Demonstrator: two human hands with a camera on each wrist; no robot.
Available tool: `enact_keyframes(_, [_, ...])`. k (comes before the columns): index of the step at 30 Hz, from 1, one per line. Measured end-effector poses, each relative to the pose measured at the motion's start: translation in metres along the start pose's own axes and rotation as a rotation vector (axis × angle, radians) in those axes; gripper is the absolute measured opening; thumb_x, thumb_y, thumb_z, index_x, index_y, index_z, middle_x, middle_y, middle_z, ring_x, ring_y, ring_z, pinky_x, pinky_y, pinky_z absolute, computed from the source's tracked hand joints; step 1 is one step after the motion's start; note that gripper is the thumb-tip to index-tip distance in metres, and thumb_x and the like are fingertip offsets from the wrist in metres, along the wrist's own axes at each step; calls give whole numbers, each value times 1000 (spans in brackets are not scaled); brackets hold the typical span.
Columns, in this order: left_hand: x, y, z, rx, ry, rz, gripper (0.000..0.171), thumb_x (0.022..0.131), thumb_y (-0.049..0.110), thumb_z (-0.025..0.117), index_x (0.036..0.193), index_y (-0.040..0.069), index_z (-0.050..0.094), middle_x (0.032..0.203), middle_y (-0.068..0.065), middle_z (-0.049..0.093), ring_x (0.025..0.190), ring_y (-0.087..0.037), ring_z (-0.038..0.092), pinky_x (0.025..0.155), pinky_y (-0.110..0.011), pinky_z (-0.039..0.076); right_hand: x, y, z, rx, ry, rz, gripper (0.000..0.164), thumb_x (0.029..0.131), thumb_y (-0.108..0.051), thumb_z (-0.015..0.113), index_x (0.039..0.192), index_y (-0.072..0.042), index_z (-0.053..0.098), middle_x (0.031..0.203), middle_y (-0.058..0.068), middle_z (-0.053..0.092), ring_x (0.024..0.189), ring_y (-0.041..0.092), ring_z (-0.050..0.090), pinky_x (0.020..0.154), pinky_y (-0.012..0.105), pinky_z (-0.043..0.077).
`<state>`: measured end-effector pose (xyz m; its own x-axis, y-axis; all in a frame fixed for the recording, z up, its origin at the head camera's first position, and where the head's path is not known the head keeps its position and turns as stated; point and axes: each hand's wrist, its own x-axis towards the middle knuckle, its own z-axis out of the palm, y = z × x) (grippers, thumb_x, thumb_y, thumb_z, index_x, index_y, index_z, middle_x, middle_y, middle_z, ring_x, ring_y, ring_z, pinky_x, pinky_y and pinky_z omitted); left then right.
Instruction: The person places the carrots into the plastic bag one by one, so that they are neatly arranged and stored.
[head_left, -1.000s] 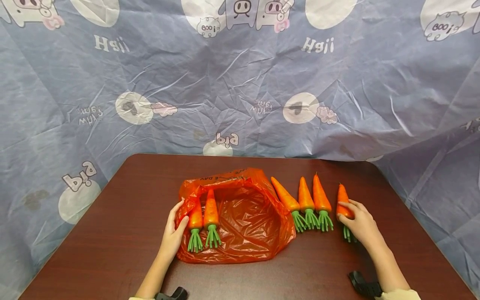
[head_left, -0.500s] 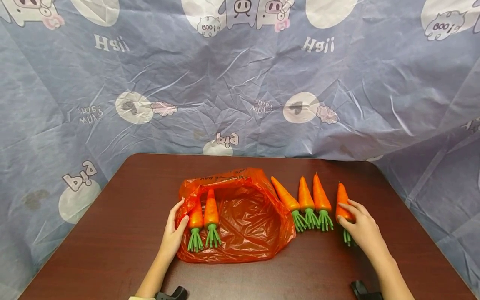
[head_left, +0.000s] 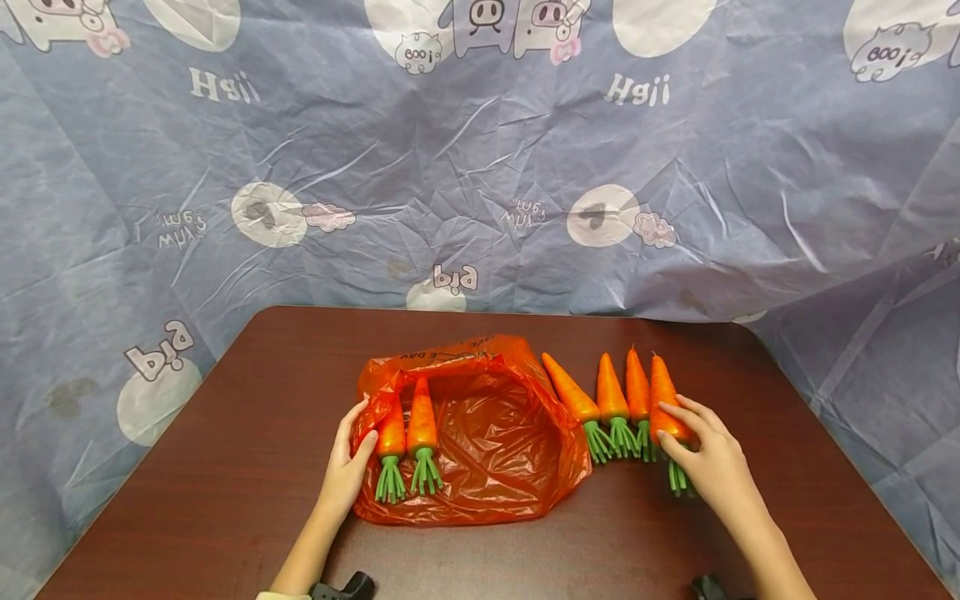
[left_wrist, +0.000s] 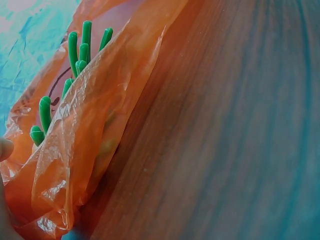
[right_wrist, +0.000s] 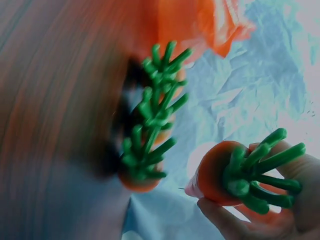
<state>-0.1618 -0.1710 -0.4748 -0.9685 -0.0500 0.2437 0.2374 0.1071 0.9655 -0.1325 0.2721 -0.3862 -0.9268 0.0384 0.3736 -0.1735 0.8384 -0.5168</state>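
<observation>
My left hand point(head_left: 347, 467) grips the left edge of a red plastic bag point(head_left: 498, 500), which lies with its mouth toward me. Two toy-like carrots with green stems lie inside, the left carrot point(head_left: 391, 437) by my thumb and the other carrot point(head_left: 423, 425) beside it. My right hand point(head_left: 712, 454) holds a carrot point(head_left: 664, 400) by its thick end. In the right wrist view that held carrot point(right_wrist: 217, 170) is raised off the table, its green stems point(right_wrist: 260, 175) toward the camera. The left wrist view shows green stems point(left_wrist: 85, 45) poking past the bag's edge.
To the right of the bag lie three more carrots: a slanted carrot point(head_left: 570, 390) touching the bag, a middle carrot point(head_left: 611, 392) and a right carrot point(head_left: 637, 385) partly overlapped by the held one. The brown table point(head_left: 225, 467) backs onto a patterned blue cloth point(head_left: 465, 167).
My right hand has lifted the rightmost carrot and carried it left, so it now overlaps the edge of the row. The left hand and the bag have stayed put.
</observation>
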Motion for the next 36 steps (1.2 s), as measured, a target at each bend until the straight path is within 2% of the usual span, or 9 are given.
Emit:
enact_keyframes(2, [0, 0, 0, 1, 0, 2, 48, 94, 12, 47, 139, 12, 30, 147, -7, 27, 118, 8, 35, 93, -2, 30, -1, -6, 0, 20, 13, -10, 36, 83, -20, 65, 115, -5, 61, 128, 17, 50, 110, 37, 48, 80, 16, 39])
enact_keyframes(4, [0, 1, 0, -3, 1, 9, 48, 94, 11, 47, 139, 12, 29, 146, -8, 27, 118, 8, 36, 93, -2, 30, -3, -11, 0, 34, 19, -17, 36, 83, -20, 66, 115, -5, 62, 128, 15, 50, 108, 33, 48, 72, 1, 31])
enact_keyframes(7, [1, 1, 1, -12, 4, 21, 48, 94, 10, 47, 139, 10, 29, 146, -8, 27, 118, 9, 36, 94, -3, 30, -5, -19, -1, 69, 11, -18, 36, 83, -19, 65, 115, -5, 61, 128, 14, 50, 106, 31, 47, 73, -8, 27])
enact_keyframes(11, [1, 1, 1, -14, 6, 32, 48, 94, 10, 47, 139, 10, 30, 146, -9, 27, 118, 10, 35, 94, -3, 29, -10, -29, -2, 97, -8, -17, 36, 83, -20, 65, 117, -7, 61, 129, 12, 50, 107, 21, 47, 73, -8, 30])
enact_keyframes(15, [0, 2, 1, -11, 9, 27, 49, 94, 11, 47, 139, 10, 30, 146, -8, 28, 118, 10, 36, 94, -3, 30, -13, -39, -5, 118, -8, -41, 36, 83, -20, 66, 117, -12, 61, 129, 9, 50, 104, -11, 42, 73, -7, 32])
enact_keyframes(18, [0, 2, 1, -13, 8, 19, 49, 94, 11, 47, 139, 11, 29, 146, -8, 28, 117, 10, 36, 94, -3, 30, -16, -47, -7, 139, -7, -63, 36, 82, -19, 67, 117, -15, 61, 129, 7, 50, 101, -25, 31, 74, -6, 33])
enact_keyframes(26, [1, 1, 1, -16, 0, 31, 48, 94, 11, 46, 139, 9, 29, 147, -11, 26, 118, 9, 36, 94, -3, 30, -25, -67, -6, 167, 13, -134, 37, 77, -11, 71, 114, -17, 64, 124, 2, 54, 93, -21, 38, 68, 0, 38])
enact_keyframes(31, [0, 1, 1, -14, 1, 31, 48, 94, 10, 46, 139, 9, 29, 146, -11, 27, 117, 9, 37, 93, -3, 31, -31, -77, -4, 221, -16, -170, 40, 77, -8, 71, 115, -17, 63, 126, 3, 52, 100, -21, 41, 70, 2, 43])
enact_keyframes(36, [0, 0, 1, -14, 0, 36, 49, 94, 10, 47, 139, 8, 29, 146, -12, 27, 117, 10, 36, 94, -3, 30, -36, -86, -1, 251, -42, -182, 40, 78, -8, 70, 116, -19, 62, 128, 3, 51, 103, -19, 42, 75, 1, 42])
